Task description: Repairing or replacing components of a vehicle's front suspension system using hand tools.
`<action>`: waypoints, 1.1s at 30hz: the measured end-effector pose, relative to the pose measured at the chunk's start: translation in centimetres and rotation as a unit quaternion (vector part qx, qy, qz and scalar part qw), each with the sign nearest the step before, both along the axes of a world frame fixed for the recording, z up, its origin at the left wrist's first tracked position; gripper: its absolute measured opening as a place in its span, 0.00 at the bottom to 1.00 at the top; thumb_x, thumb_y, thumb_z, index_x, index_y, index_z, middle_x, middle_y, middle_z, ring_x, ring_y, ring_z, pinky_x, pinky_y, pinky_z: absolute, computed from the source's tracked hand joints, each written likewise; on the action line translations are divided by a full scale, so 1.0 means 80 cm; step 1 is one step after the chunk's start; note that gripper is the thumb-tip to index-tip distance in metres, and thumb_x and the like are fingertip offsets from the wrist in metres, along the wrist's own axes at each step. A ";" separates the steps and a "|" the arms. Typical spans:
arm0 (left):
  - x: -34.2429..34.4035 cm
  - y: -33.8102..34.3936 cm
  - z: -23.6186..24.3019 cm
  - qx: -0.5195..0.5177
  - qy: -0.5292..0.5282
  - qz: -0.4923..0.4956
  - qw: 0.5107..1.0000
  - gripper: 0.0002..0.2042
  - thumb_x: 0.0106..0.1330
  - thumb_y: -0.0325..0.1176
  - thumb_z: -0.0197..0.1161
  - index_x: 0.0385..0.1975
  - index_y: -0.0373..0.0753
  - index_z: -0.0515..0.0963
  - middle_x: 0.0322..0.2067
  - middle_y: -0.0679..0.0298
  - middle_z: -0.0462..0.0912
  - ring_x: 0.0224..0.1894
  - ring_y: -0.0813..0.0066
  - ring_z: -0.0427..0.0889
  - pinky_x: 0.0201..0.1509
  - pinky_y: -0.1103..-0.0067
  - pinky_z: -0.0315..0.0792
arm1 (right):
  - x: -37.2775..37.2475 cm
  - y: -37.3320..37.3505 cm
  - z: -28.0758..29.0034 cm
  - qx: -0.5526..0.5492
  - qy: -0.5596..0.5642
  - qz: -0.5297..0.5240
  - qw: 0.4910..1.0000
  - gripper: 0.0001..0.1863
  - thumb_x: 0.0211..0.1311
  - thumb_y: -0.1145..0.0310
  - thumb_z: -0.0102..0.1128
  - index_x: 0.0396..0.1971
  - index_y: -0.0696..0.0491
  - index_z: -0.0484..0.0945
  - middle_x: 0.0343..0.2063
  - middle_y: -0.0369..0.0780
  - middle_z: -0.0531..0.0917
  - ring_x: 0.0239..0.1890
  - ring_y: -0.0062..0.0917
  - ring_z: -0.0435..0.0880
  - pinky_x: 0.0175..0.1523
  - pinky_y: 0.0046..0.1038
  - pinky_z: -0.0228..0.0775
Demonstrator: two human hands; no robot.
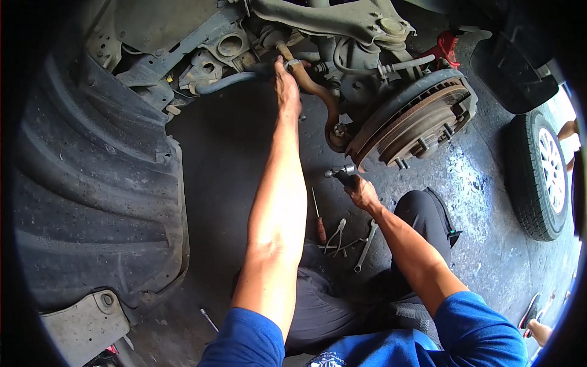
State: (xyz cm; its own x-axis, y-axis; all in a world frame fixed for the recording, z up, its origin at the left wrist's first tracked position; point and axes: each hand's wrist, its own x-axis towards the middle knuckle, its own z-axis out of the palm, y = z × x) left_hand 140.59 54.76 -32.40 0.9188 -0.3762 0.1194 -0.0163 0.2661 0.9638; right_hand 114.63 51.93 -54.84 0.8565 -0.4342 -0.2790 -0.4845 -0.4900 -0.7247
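Note:
My left hand (287, 88) reaches up under the fender with its fingers closed round a rusty tie rod (315, 87). The rod bends down to a joint beside the brake disc (400, 133), which has bare wheel studs. Below that joint, my right hand (365, 194) grips a hammer (340, 171) by its black handle. The silver head is just below the disc's lower edge, with no contact visible. On the floor below lie a screwdriver (321, 229) with an orange-brown handle, pliers (338, 234) and a wrench (365, 248).
A black fender liner (104, 183) fills the left side. Suspension arms (330, 17) hang overhead, with a red stand-like part (448, 48) behind the disc. A removed wheel (538, 174) stands at the right, near another person's foot (532, 312).

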 end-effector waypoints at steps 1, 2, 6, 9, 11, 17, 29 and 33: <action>0.000 -0.001 0.002 0.002 -0.008 -0.011 1.000 0.30 0.75 0.53 0.34 0.34 0.35 0.81 0.31 0.61 0.84 0.35 0.72 0.78 0.44 0.78 0.71 | -0.003 -0.004 -0.002 -0.002 -0.005 0.000 1.000 0.25 0.59 0.61 0.63 0.53 0.61 0.72 0.42 0.57 0.82 0.49 0.55 0.79 0.54 0.47 0.72; 0.002 -0.002 0.003 0.006 -0.016 -0.022 1.000 0.30 0.75 0.53 0.34 0.35 0.35 0.81 0.31 0.61 0.84 0.35 0.72 0.78 0.44 0.79 0.70 | -0.004 -0.004 -0.003 -0.002 -0.006 -0.001 1.000 0.25 0.59 0.61 0.63 0.53 0.61 0.72 0.42 0.57 0.82 0.49 0.55 0.79 0.54 0.47 0.72; 0.009 0.002 -0.002 0.022 -0.022 -0.083 0.996 0.34 0.75 0.60 0.34 0.45 0.33 0.79 0.39 0.60 0.84 0.44 0.72 0.78 0.51 0.78 0.69 | 0.000 0.000 0.020 0.097 -0.067 -0.052 0.992 0.29 0.58 0.58 0.66 0.54 0.62 0.72 0.34 0.51 0.84 0.37 0.41 0.85 0.43 0.38 0.76; 0.015 0.034 -0.021 0.000 0.035 -0.050 0.998 0.39 0.72 0.67 0.37 0.54 0.33 0.76 0.52 0.59 0.79 0.55 0.74 0.72 0.60 0.74 0.64 | -0.009 0.044 0.107 0.337 -0.041 -0.097 0.935 0.35 0.58 0.59 0.68 0.60 0.63 0.66 0.27 0.44 0.80 0.27 0.29 0.81 0.33 0.29 0.73; -0.001 0.049 -0.045 0.045 0.058 -0.050 0.996 0.39 0.70 0.68 0.41 0.57 0.33 0.74 0.57 0.59 0.75 0.59 0.75 0.68 0.63 0.73 0.61 | -0.053 0.049 0.170 0.487 -0.028 -0.127 0.864 0.37 0.57 0.60 0.70 0.60 0.62 0.63 0.23 0.38 0.76 0.21 0.21 0.76 0.25 0.23 0.68; 0.015 0.050 -0.056 0.265 -0.219 0.003 0.939 0.17 0.66 0.32 0.64 0.47 0.25 0.77 0.41 0.54 0.85 0.44 0.64 0.83 0.46 0.74 0.73 | -0.134 0.039 0.351 0.580 -0.041 0.069 0.811 0.22 0.61 0.67 0.66 0.50 0.57 0.68 0.25 0.36 0.78 0.24 0.17 0.78 0.26 0.20 0.69; 0.024 0.131 -0.040 0.392 -0.277 0.074 0.874 0.12 0.67 0.34 0.61 0.40 0.28 0.78 0.38 0.38 0.80 0.46 0.37 0.79 0.48 0.59 0.71 | 0.050 -0.037 0.495 -0.319 -0.248 0.385 0.829 0.12 0.53 0.65 0.64 0.33 0.59 0.81 0.25 0.48 0.85 0.29 0.38 0.85 0.35 0.38 0.76; -0.009 0.020 -0.035 0.297 -0.285 0.021 0.911 0.13 0.67 0.34 0.61 0.41 0.28 0.77 0.39 0.35 0.79 0.47 0.35 0.77 0.48 0.59 0.70 | 0.288 -0.122 0.515 -0.748 -0.215 0.501 0.379 0.09 0.44 0.66 0.68 0.26 0.53 0.84 0.20 0.38 0.83 0.24 0.29 0.83 0.27 0.32 0.71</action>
State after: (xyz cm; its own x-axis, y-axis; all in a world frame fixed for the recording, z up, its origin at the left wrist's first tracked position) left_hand 139.84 56.34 -35.21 0.7868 -0.4952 0.3683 -0.5572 -0.3132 0.7691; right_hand 137.70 42.17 -13.61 0.6266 0.7723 -0.1042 0.4939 -0.2902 0.8197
